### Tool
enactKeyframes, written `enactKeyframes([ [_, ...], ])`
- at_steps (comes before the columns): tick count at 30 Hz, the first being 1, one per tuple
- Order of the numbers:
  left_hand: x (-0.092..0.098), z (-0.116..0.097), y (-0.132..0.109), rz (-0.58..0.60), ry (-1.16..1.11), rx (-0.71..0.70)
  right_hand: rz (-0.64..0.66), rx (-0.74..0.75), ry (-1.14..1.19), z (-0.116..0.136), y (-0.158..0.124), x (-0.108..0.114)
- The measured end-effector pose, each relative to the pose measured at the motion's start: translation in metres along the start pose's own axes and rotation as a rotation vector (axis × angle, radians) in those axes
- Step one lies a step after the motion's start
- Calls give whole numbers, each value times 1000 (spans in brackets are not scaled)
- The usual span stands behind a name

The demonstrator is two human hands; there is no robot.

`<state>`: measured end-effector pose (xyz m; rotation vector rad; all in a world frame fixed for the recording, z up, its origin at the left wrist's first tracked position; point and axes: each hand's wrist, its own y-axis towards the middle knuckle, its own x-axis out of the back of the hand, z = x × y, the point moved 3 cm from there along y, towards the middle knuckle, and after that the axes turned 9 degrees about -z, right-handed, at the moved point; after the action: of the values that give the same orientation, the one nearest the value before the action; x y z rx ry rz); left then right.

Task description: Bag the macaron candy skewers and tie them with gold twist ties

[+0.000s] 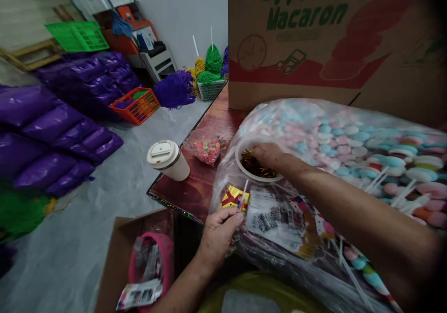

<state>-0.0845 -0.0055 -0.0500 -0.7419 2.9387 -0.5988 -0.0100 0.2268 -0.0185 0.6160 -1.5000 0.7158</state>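
Note:
My left hand [220, 233] is closed in a pinch around a white lollipop stick [245, 193] that points upward. Clear wrapping shows below my fingers, but what it covers is mostly hidden. Reaching into a white round bowl [240, 161], my right hand [268, 156] has its fingers bent down among gold twist ties [254, 165]; the fingertips are hidden. A yellow and red packet [232, 196] lies just behind my left hand. Printed clear wrappers [270, 217] are spread below the bowl. Pastel marshmallows [344, 140] fill a big clear bag, with marshmallow sticks [424, 167] on top at right.
A large cardboard box [300, 71] stands behind the bag. On the table's left corner are a white lidded cup [179, 166] and a bag of small candies [206, 150]. Lower left, an open carton holds a pink basket [167, 261]. Purple sacks [52, 131] lie on the floor.

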Motion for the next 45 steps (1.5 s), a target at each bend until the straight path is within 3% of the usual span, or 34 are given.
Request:
enactKeyframes([
  [3,-3,1,4,-3,-155,129,-14,-63,-10,-10,-10,4],
  [8,-25,-15,8,112,-247,52,-85,-251,32,-29,-50,32],
  [13,-45,-35,9,134,-366,82,-188,-307,242,-14,-106,30],
  [15,-54,-41,9,147,-426,94,-193,-281,407,0,-132,21],
  [17,-64,-45,8,176,-434,116,-271,-285,717,13,-160,16],
  [21,-80,-45,-3,221,-372,143,-493,-461,1400,23,-207,16],
  [24,-91,-45,-16,290,-381,141,-480,-521,1602,27,-226,19],
  [26,-99,-46,-25,418,-400,128,-459,-502,1676,30,-231,19],
  [28,-105,-47,-33,533,-397,120,-402,-464,1724,34,-233,16],
  [30,-108,-45,-38,551,-387,122,-346,-419,1747,37,-234,9],
  [34,-103,-43,-39,369,-390,124,-237,-402,1648,34,-245,-6],
  [36,-101,-42,-37,318,-367,136,-330,-483,1503,27,-255,-5],
  [38,-101,-40,-36,319,-323,148,-551,-563,1374,20,-265,7],
  [40,-102,-37,-34,331,-266,126,-676,-547,1280,20,-268,21],
  [42,-103,-35,-33,324,-225,49,-623,-467,1232,27,-260,29],
  [45,-102,-34,-34,328,-180,-88,-473,-410,1287,39,-239,21],
])
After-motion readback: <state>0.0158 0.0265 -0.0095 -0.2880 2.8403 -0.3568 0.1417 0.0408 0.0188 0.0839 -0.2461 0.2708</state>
